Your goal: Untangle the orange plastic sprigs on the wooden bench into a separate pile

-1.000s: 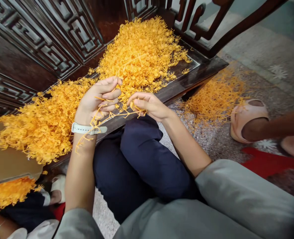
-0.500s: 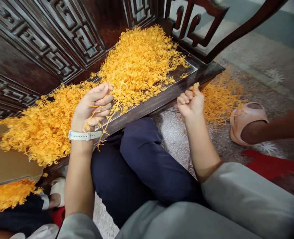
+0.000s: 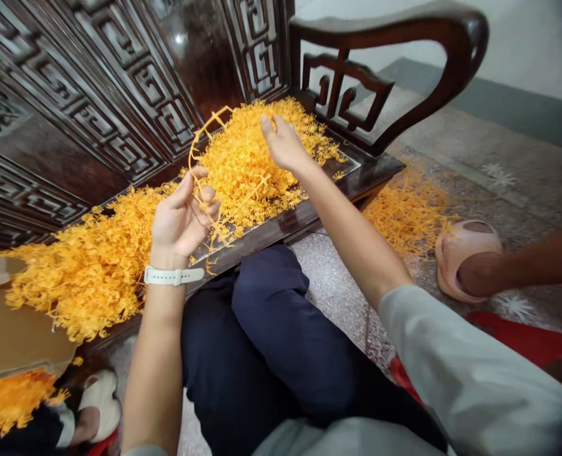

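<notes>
My left hand (image 3: 185, 212), with a pale watch strap at the wrist, holds a thin branching orange plastic strip (image 3: 196, 140) between thumb and fingers. The strip arches up over the hand, and more thin orange pieces dangle near the palm. My right hand (image 3: 284, 142) is over the larger heap of small orange plastic pieces (image 3: 256, 171) on the wooden bench seat. Its thumb and forefinger are apart, with nothing visible between them; the other fingers are partly hidden.
A second orange heap (image 3: 95, 266) spreads along the bench to the left, above a cardboard box (image 3: 33, 332). Bare orange strips (image 3: 408, 212) lie on the floor at right, beside another person's sandalled foot (image 3: 471, 266). The bench's carved armrest (image 3: 433, 38) rises behind.
My right hand has moved from in front of the bench up and left to the heap, its fingers parting. My left hand has loosened, and the strip in it stands higher. The view has shifted.
</notes>
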Demonstrator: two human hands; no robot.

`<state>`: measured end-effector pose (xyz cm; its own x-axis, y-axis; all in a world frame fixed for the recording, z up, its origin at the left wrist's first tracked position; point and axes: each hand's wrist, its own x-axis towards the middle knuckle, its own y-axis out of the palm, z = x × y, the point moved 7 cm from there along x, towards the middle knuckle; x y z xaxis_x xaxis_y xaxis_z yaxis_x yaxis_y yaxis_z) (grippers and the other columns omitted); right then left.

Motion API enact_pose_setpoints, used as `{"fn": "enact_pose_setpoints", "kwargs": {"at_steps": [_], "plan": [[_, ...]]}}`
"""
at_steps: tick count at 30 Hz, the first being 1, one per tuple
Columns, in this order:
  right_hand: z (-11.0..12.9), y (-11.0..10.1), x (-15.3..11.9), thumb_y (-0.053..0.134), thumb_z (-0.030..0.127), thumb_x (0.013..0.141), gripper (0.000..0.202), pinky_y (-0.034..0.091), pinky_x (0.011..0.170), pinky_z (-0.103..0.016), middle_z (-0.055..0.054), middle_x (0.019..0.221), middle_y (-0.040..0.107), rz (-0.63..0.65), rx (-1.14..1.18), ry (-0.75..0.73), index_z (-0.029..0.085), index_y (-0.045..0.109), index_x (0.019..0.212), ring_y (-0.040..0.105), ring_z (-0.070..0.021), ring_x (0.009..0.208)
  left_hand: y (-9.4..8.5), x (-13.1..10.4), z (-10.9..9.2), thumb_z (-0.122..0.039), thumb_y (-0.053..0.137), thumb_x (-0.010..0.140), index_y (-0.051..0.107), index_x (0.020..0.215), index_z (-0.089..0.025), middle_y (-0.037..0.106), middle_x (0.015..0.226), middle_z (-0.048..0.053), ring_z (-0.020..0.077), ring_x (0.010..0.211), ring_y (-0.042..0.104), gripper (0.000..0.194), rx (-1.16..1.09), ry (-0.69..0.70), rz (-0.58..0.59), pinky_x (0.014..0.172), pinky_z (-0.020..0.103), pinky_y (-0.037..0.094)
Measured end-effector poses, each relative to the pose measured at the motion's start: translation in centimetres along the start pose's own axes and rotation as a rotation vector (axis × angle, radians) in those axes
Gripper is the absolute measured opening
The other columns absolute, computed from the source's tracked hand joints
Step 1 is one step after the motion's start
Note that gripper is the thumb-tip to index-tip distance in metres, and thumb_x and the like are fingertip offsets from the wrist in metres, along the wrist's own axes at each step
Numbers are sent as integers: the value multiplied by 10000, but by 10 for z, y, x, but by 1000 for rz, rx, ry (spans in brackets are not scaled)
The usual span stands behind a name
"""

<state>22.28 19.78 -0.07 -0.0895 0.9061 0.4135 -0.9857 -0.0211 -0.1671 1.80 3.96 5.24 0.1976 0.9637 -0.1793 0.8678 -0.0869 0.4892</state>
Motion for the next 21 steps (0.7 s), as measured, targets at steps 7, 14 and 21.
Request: {"fn": "enact_pose_setpoints", "kwargs": {"at_steps": [7,14,21], "plan": [[49,23,-48,349,874,1005,801,516,1106,-483,-137,1308,690,192,244,-75,214,722,1261,619,-281,1277,5,-6,-9,-276,629,1066,712,1069,-219,806,1170,76,181,1038,805,102,15,188,9,967,310,651],[71,66,-143,858,707,792,704,550,877,-358,-56,1035,712,493,540,148,214,663,1254,665,-186,912,23,-12,-12,-303,594,1071,749,1105,-214,758,1372,105,257,1366,693,182,-53,267,51,1124,387,606],[98,39,-155,786,603,907,441,425,581,-244,45,684,564,524,537,189,195,622,936,484,-98,594,57,-34,-4,-195,830,856,784,1137,-161,697,1488,173,314,1233,764,286,254,194,189,1055,400,651]]}}
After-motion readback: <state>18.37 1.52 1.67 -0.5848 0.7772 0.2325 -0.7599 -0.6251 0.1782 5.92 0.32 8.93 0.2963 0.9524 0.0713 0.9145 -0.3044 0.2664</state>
